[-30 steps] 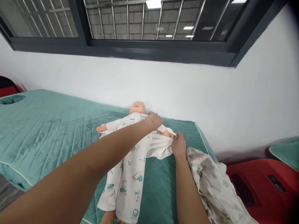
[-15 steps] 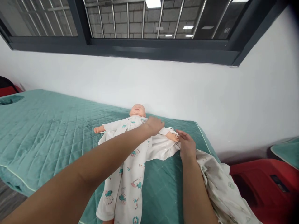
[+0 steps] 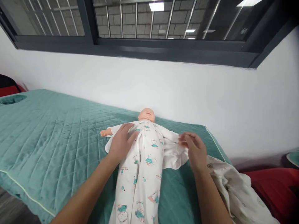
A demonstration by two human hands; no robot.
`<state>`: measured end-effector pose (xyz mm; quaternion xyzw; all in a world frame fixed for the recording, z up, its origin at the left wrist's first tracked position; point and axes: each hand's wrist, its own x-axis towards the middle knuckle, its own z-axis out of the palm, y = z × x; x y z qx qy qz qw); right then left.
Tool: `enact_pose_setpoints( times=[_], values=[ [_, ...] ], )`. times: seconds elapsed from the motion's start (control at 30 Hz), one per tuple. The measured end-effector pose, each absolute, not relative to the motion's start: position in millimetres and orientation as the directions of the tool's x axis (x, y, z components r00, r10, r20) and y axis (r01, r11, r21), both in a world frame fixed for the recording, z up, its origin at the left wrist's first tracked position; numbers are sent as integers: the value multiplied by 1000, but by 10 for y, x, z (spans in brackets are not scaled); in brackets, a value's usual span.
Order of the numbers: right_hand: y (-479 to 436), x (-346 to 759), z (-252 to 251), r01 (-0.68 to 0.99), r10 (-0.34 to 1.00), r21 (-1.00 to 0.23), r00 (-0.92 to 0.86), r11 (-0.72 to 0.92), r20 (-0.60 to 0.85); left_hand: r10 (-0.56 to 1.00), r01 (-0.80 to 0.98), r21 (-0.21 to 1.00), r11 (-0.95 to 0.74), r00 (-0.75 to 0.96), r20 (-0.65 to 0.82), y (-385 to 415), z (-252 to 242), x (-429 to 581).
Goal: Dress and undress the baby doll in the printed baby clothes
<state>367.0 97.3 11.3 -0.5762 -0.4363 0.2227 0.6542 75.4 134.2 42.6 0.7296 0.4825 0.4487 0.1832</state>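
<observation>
A baby doll (image 3: 146,115) lies on its back, dressed in a white printed outfit (image 3: 149,161) with long legs. My left hand (image 3: 123,140) rests on the doll's chest at the outfit's front, fingers apart, thumb near the opening. At the end of the doll's outstretched sleeve on the right, my right hand (image 3: 194,151) has its fingers curled round the doll's hand, which they mostly cover; they are slightly blurred. A loose white flap of cloth (image 3: 175,157) spreads under that sleeve. The doll's other hand (image 3: 106,132) pokes bare from its cuff.
The green quilted bed (image 3: 70,133) bears the doll and stands against a white wall (image 3: 198,93) below a barred window (image 3: 140,21). A crumpled pale printed cloth (image 3: 238,189) lies beside my right forearm. Beyond it is a red plastic object (image 3: 273,186).
My left hand has moved from the right-hand sleeve across to the left side of the doll's chest. The sleeve now reaches my right fingers, covering the doll's forearm. The view has shifted slightly.
</observation>
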Motion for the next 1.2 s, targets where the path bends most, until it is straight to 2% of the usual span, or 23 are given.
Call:
enact_pose_setpoints(
  times=[0.1,0.2,0.3,0.47,0.53,0.63,0.7,0.87,1.03,1.2],
  values=[
    [923,3370,141,344,954,-934,234,96,185,962,383,884,-269,61,267,1168,84,523],
    [913,3149,106,510,969,-858,176,59,172,973,274,935,-228,103,207,1116,-33,542],
    [930,3073,58,532,953,-845,224,56,204,949,261,914,-312,142,283,1214,24,616],
    [987,3135,-29,466,955,-884,252,22,157,889,456,770,-447,134,437,1576,230,720],
    [998,3137,-42,445,944,-895,287,21,165,889,494,746,-446,145,435,1728,327,793],
    [983,3079,-9,422,913,-900,317,105,255,898,476,763,-438,263,351,1899,437,923],
    [955,3018,35,412,928,-897,248,158,277,875,457,755,-471,352,333,1958,455,995],
    [895,2931,125,403,989,-908,41,116,145,865,444,760,-474,398,306,1967,373,1045],
    [861,2957,156,380,997,-922,-32,75,68,878,388,806,-446,364,311,1945,307,1014],
    [856,2920,135,395,998,-917,5,57,64,837,374,753,-541,326,439,1954,237,1019]
  ],
)
